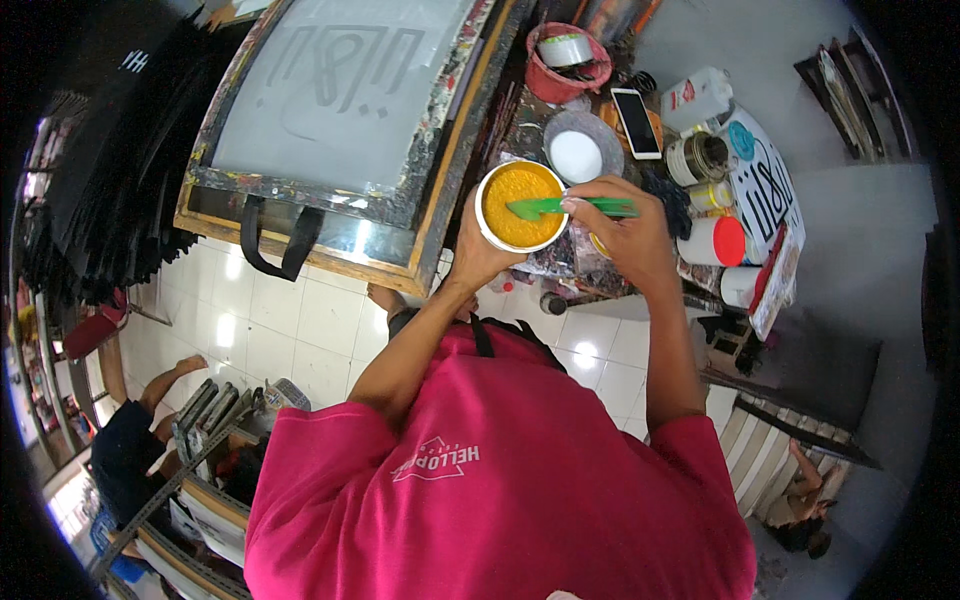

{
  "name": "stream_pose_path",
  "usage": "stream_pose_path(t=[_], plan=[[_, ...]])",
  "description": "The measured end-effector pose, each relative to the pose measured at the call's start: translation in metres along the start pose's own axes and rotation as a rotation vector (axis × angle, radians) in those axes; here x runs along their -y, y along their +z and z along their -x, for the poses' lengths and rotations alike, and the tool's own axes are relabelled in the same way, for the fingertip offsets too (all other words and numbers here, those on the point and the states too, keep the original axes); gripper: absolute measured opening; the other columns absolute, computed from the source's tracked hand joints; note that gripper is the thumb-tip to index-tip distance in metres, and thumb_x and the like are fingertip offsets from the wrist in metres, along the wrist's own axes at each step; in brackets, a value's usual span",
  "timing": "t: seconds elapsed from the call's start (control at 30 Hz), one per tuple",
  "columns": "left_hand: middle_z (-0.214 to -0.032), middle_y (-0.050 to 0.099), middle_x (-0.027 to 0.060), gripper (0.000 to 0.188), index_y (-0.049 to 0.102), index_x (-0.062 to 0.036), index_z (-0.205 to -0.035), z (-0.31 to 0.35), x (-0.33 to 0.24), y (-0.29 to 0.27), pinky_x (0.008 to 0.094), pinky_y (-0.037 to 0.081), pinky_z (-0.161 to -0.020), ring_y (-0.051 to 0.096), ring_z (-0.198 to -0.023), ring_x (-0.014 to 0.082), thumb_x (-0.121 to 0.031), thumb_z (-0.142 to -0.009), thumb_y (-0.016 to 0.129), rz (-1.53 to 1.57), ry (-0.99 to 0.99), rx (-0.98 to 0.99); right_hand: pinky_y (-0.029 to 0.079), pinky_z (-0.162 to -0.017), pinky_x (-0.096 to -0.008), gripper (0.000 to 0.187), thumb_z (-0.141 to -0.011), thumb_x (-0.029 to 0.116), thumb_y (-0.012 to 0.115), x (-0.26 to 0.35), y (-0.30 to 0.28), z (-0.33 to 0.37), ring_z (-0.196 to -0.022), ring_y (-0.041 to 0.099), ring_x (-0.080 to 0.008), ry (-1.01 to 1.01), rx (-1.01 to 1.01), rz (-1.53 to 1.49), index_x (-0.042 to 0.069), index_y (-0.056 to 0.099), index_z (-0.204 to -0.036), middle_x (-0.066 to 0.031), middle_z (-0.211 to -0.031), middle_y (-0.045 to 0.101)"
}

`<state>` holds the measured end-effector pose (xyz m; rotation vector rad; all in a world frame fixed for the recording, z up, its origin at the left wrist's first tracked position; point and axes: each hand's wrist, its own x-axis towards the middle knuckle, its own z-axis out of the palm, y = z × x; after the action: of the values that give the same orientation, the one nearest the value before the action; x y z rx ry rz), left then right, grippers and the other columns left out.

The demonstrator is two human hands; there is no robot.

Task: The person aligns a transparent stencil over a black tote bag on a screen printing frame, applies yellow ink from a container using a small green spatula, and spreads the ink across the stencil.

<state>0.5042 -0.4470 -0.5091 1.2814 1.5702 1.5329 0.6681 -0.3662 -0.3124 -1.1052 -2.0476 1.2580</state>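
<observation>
A white round tub (484,228) of thick orange-yellow ink or paint (520,182) is held up just in front of me, its open top facing upward. My left hand (476,248) is wrapped round the tub's left and near side. In my right hand (632,232) I grip the handle of a green spatula (612,207), pinched between thumb and fingers. The spatula's blade reaches over the rim and rests in the ink, its tip partly covered. Behind the tub, a grey bowl-like dish (604,142) with something white in it stands on the stained worktop.
At the left lies a printing screen (340,110) on a wooden-edged table (400,275), a black strap (262,245) hanging off it. Across the worktop stand a phone (636,122), a pink basket (540,82), a red-lidded jar (728,240) and several containers. Other people are at lower left and right.
</observation>
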Motion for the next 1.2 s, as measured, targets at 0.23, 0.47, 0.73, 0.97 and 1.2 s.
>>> stream_pose_path(t=[0.23,0.47,0.73,0.97,1.2], plan=[[-0.138,0.050,0.0196,0.112,0.037,0.0008,-0.146,0.006,-0.100,-0.020,0.0441,0.040,-0.111,0.053,-0.128,0.0343,-0.022,-0.053,0.095,-0.062,0.052,0.106,0.054,-0.071,-0.0300,0.013,-0.083,0.000,0.077,0.081,-0.080,0.053,-0.081,0.069,-0.0160,-0.279,-0.114,0.110,0.001,0.076,-0.096,-0.0115,-0.091,0.072],[-0.138,0.051,0.0187,0.112,0.038,0.0012,-0.145,0.008,-0.164,-0.076,0.0424,0.043,-0.111,0.053,-0.130,0.0329,-0.023,-0.053,0.098,-0.113,0.079,0.122,0.053,-0.065,-0.0261,0.011,-0.088,0.002,0.072,0.108,-0.064,0.055,-0.076,0.069,-0.0132,-0.383,0.027,0.299,-0.002,0.072,-0.098,-0.0098,-0.083,0.072],[-0.137,0.053,0.0187,0.113,0.038,0.0015,-0.146,0.005,-0.187,-0.148,0.0425,0.045,-0.109,0.055,-0.128,0.0323,-0.022,-0.053,0.097,-0.241,0.061,0.005,0.053,-0.065,-0.0241,0.009,-0.092,0.003,0.068,0.147,0.000,0.034,-0.071,0.067,-0.0099,-0.178,0.037,-0.352,-0.004,0.071,-0.097,-0.0090,-0.080,0.072],[-0.139,0.054,0.0186,0.114,0.042,0.0002,-0.145,-0.008,-0.185,-0.228,0.0428,0.044,-0.110,0.056,-0.128,0.0327,-0.026,-0.051,0.099,-0.191,0.123,-0.003,0.057,-0.075,-0.0338,0.013,-0.076,-0.002,0.076,0.186,0.013,-0.022,-0.088,0.073,-0.0289,-0.881,0.206,0.204,-0.004,0.074,-0.089,-0.0151,-0.088,0.074],[-0.136,0.056,0.0195,0.107,0.046,-0.0006,-0.143,-0.053,-0.174,-0.318,0.0448,0.044,-0.109,0.056,-0.127,0.0358,-0.030,-0.054,0.098,-0.372,0.214,0.098,0.055,-0.068,-0.0313,0.010,-0.081,0.001,0.076,0.231,0.080,-0.051,-0.080,0.071,-0.0255,-0.870,0.172,0.281,0.002,0.074,-0.091,-0.0100,-0.085,0.071]])
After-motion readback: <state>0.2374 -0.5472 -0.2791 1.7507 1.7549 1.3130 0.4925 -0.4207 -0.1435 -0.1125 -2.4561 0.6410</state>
